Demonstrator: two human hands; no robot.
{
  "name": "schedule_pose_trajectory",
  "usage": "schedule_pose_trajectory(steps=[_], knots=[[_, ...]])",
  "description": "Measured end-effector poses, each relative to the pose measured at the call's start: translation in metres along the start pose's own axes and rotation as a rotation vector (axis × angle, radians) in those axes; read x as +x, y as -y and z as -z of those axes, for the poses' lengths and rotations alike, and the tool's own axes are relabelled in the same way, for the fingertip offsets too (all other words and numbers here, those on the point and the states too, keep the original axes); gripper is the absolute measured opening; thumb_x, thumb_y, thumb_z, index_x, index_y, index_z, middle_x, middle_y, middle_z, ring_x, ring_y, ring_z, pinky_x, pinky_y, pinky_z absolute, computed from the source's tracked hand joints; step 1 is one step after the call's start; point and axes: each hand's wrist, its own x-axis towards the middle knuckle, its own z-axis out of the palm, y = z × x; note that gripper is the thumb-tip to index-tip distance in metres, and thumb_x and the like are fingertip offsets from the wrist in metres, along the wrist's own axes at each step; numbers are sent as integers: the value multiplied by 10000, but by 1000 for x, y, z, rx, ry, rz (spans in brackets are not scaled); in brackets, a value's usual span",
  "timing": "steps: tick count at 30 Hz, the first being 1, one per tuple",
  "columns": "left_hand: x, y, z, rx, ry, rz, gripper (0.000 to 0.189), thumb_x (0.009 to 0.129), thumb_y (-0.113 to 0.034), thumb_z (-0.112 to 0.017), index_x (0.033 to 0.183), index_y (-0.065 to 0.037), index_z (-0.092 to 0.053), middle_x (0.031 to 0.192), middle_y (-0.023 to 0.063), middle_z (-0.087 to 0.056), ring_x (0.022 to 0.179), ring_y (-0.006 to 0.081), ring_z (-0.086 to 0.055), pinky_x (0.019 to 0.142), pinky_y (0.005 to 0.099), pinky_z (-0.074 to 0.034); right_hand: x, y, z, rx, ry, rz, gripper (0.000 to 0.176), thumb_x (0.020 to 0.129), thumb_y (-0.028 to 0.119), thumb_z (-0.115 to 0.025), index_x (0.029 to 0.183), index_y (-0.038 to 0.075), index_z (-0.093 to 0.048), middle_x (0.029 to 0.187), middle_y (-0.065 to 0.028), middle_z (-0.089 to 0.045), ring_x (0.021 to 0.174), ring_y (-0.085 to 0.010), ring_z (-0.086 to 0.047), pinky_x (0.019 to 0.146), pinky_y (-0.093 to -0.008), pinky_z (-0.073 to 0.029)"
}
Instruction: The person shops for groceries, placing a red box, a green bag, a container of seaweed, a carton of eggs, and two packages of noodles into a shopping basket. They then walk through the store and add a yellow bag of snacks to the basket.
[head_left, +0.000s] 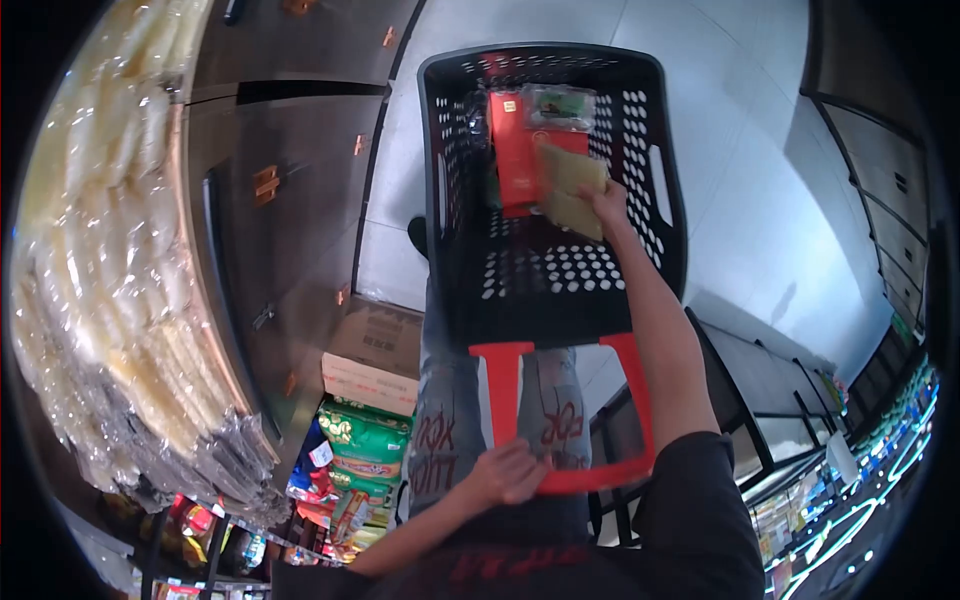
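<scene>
Pale floor (750, 120); hands (505, 472) closed on handle (600, 478), packet (572, 185)

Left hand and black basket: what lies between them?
In the head view, one bar of the red handle spans from the left hand to the black basket; the person's jeans show behind it.

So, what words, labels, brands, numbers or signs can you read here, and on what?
"FOR": red lettering on the right leg of the jeans.
Left-leg lettering: unclear.
Too blurred or small to read: print on the red box, green bag, carton and dark shirt.
</scene>
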Motion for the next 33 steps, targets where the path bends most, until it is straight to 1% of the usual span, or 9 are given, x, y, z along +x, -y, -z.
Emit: schedule_pose_trajectory(steps=[8, 10, 14, 18, 19, 21, 23, 25, 33], knots=[[-3, 7, 1, -29, 79, 19, 255, 797, -11, -700, 629, -106, -533, 561, -32, -442, 500, 103, -494, 674, 268, -539, 115, -81, -22, 230, 176, -140, 469, 928, 122, -669, 1354, -2, -517, 1239, -138, -642, 1091, -248, -650, 927, -404, -545], [-10, 12, 7, -17, 191, -118, 364, 763, -380, -776, 710, -56, -621, 616, 53, -534, 554, 210, -541, 694, 456, -527, 133, -89, -24, 276, 179, -174, 494, 918, 96, -674, 1369, -8, -500, 1234, -140, -646, 1073, -246, -660, 924, -397, -547], [4, 2, 3, -28, 124, 51, 288, 806, -26, -676, 601, -110, -493, 511, -35, -392, 452, 112, -460, 652, 273, -556, 169, -98, -26, -48, -186, -154, 464, 836, 120, -724, 1261, -23, -605, 1147, -171, -689, 995, -263, -685, 884, -363, -529], [0, -1, 1, 25, 70, 35, 240, 781, -49, -710, 633, -104, -529, 558, -3, -459, 513, 162, -530, 650, 284, -539, 85, -38, -35, -86, -218, 141, 495, 771, 145, -719, 1212, -54, -616, 1138, -223, -683, 1066, -323, -662, 897, -396, -513], [-1, -2, 1, 44, 71, 33, 204, 763, -76, -736, 665, -93, -558, 577, 10, -490, 538, 180, -559, 650, 295, -542, 110, -93, -42, -134, -235, 199, 514, 768, 192, -710, 1208, -54, -609, 1152, -268, -665, 1118, -394, -633, 940, -433, -494], [6, -3, 12, 44, 129, 0, 180, 726, -141, -754, 719, -80, -585, 615, 28, -527, 586, 197, -592, 658, 318, -543, 37, -39, -34, -427, 43, 71, 462, 801, 244, -675, 1161, -40, -621, 1133, -316, -640, 1118, -460, -602, 977, -463, -478], [9, -7, 22, 9, 193, -7, 293, 662, -260, -762, 820, -57, -622, 689, 56, -586, 674, 229, -641, 671, 367, -537, -41, 3, -15, -384, 240, 304, 343, 856, 222, -624, 1126, 11, -629, 1146, -283, -648, 1104, -441, -612, 944, -486, -489], [17, -7, 27, -61, 207, -7, 286, 667, -277, -736, 826, -68, -624, 721, 64, -623, 734, 268, -661, 684, 424, -518, -84, 14, -2, -748, 374, 488, 326, 864, 221, -580, 1144, 67, -647, 1154, -251, -655, 1080, -452, -613, 931, -512, -499], [43, -3, 36, 196, 236, 123, 123, 688, -173, -696, 798, -129, -663, 699, 124, -640, 715, 359, -659, 644, 482, -516, -327, 185, 103, -366, 805, 443, 393, 820, 245, -768, 1148, 40, -700, 1043, -113, -732, 992, -184, -696, 886, -335, -534]])
